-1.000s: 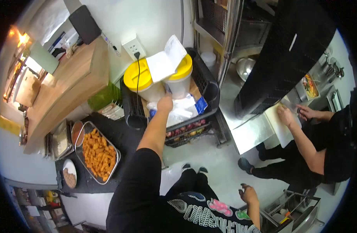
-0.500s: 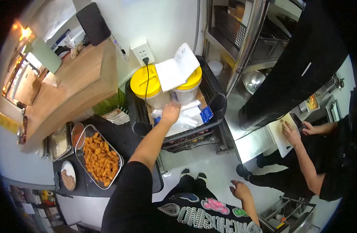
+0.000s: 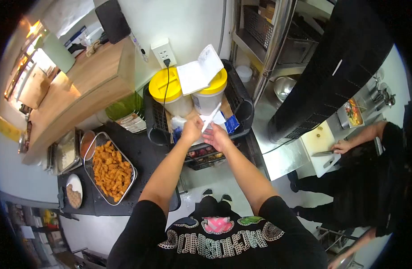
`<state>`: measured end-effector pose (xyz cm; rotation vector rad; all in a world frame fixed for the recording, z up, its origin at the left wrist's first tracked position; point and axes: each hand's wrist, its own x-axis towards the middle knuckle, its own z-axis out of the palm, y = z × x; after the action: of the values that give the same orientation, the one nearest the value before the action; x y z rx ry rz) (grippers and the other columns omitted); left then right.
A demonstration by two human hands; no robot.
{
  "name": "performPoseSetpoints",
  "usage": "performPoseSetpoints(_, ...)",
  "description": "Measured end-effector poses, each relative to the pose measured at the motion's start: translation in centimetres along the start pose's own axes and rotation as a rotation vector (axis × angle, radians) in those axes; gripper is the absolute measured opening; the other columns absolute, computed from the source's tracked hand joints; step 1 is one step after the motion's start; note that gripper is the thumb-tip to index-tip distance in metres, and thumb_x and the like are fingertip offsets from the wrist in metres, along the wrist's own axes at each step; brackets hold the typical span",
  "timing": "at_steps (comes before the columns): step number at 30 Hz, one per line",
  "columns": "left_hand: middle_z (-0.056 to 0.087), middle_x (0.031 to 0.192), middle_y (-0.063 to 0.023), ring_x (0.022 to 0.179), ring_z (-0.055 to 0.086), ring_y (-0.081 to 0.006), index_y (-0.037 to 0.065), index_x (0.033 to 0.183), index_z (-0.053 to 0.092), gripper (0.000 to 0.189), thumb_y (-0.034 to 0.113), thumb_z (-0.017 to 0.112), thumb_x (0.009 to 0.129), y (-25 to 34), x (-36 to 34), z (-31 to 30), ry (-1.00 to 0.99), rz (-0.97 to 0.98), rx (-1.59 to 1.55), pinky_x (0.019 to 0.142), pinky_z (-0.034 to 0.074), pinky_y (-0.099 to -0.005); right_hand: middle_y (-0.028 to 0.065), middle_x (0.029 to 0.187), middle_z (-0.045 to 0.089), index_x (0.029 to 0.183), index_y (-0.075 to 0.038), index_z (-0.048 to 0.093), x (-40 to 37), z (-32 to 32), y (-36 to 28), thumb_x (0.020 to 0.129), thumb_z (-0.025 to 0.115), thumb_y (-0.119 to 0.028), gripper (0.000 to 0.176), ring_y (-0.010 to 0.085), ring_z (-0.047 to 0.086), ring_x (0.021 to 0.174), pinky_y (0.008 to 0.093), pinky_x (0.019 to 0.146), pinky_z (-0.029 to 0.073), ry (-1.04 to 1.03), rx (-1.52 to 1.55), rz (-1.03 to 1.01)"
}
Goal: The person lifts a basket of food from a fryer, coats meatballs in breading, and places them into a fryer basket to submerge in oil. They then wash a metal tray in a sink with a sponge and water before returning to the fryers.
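Near the front edge of the black crate [image 3: 245, 110], the lower end of a thin white strip [image 3: 213, 114] is lost among the fingertips of the left hand [image 3: 192, 128] and right hand [image 3: 219, 137]; what it is, and which hand pinches it, cannot be told. Writing on the notebook [image 3: 192, 76] is too small to read. Most of the lower crate [image 3: 206, 165] is hidden. The co-worker's [image 3: 362, 184] head is out of sight.
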<state>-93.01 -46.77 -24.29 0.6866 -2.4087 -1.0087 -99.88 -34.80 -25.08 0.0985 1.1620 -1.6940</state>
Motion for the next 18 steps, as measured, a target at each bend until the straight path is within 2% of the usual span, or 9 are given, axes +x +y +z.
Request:
performPoseSetpoints(1,0.063,0.072,-0.0134,0.065,0.063,-0.022,0.002,0.077,0.053,0.007,0.003,0.06,0.077,0.1,-0.7,0.1,-0.073,0.0,-0.053,0.059,0.047,-0.033,0.0067,0.091,0.059,0.115,-0.009,0.047,1.6,-0.2,0.2,0.092,0.047,-0.028,0.03,0.0221,0.058,0.085,0.0352,0.069,0.047,-0.044,0.072,0.01)
performPoseSetpoints(4,0.063,0.072,-0.0067,0.066,0.062,-0.014,0.003,0.077,0.054,0.007,0.005,0.06,0.079,-0.6,-2.0,0.7,-0.113,-0.129,-0.267,0.058,0.048,-0.0271,0.0082,0.09,0.057,0.11,-0.01,0.045,3.6,-0.9,1.2,0.089,0.052,-0.019,0.024,0.022,0.058,0.078,0.0375,0.065,0.049,-0.064,0.034,-0.051)
performPoseSetpoints(6,0.06,0.074,-0.0042,0.065,0.061,-0.0135,0.004,0.086,0.052,0.006,0.003,0.057,0.083,-1.4,-2.3,0.7,-0.026,-0.275,-0.515,0.055,0.048,-0.0255,0.0094,0.089,0.057,0.104,-0.009,0.046,2.9,-1.6,0.9,0.085,0.054,-0.012,0.021,0.0237,0.059,0.075,0.0386,0.061,0.05,-0.055,0.152,0.02)
performPoseSetpoints(8,0.058,0.076,-0.0047,0.065,0.061,-0.0139,0.004,0.092,0.05,0.011,0.003,0.056,0.083,-2.2,-2.4,0.4,0.059,-0.421,-0.651,0.054,0.049,-0.0258,0.0095,0.09,0.056,0.109,-0.008,0.045,1.7,-2.0,0.2,0.084,0.053,-0.009,0.026,0.0241,0.059,0.076,0.038,0.061,0.05,-0.066,0.202,0.038)
performPoseSetpoints(9,0.056,0.083,-0.0077,0.07,0.061,-0.0174,0.003,0.099,0.048,0.02,0.004,0.057,0.082,-2.7,-2.4,0.1,0.086,-0.506,-0.762,0.057,0.049,-0.0301,0.0092,0.09,0.056,0.111,-0.007,0.045,1.1,-2.4,-0.2,0.084,0.052,-0.008,0.028,0.0239,0.059,0.076,0.0378,0.062,0.05,-0.077,0.176,0.022)
performPoseSetpoints(11,0.056,0.086,-0.0104,0.074,0.06,-0.0206,0.002,0.104,0.047,0.028,0.005,0.06,0.079,-3.2,-2.8,0.1,0.409,-0.195,-0.097,0.061,0.049,-0.0328,0.0087,0.091,0.056,0.115,-0.007,0.045,0.0,-2.9,-0.9,0.084,0.05,-0.007,0.031,0.0235,0.058,0.076,0.0374,0.064,0.05,-0.101,0.126,-0.016)
performPoseSetpoints(13,0.055,0.09,-0.0131,0.083,0.057,-0.0224,0.002,0.108,0.048,0.037,0.01,0.065,0.076,-0.4,-3.3,-1.0,0.527,-0.051,0.242,0.068,0.047,-0.0349,0.0088,0.092,0.056,0.117,-0.006,0.046,-0.6,-3.7,-1.4,0.084,0.05,-0.007,0.033,0.023,0.059,0.078,0.0372,0.065,0.051,-0.22,0.072,-0.039)
performPoseSetpoints(16,0.057,0.085,-0.0094,0.072,0.056,-0.0177,0.001,0.102,0.052,0.033,0.011,0.067,0.075,4.9,-3.9,-1.3,0.27,-0.099,-0.181,0.064,0.047,-0.0308,0.0092,0.096,0.057,0.116,-0.005,0.049,-3.1,-3.3,-2.2,0.086,0.049,-0.009,0.031,0.0206,0.059,0.081,0.0351,0.068,0.052,-0.363,-0.029,-0.039)
performPoseSetpoints(18,0.06,0.08,-0.0072,0.067,0.055,-0.014,0.0,0.095,0.057,0.025,0.011,0.067,0.075,6.1,-3.9,-1.0,0.066,-0.245,-0.352,0.062,0.046,-0.0275,0.0099,0.098,0.059,0.116,-0.005,0.05,-4.7,-2.3,-2.0,0.088,0.047,-0.01,0.029,0.0196,0.06,0.081,0.0333,0.067,0.053,-0.41,-0.106,-0.092)
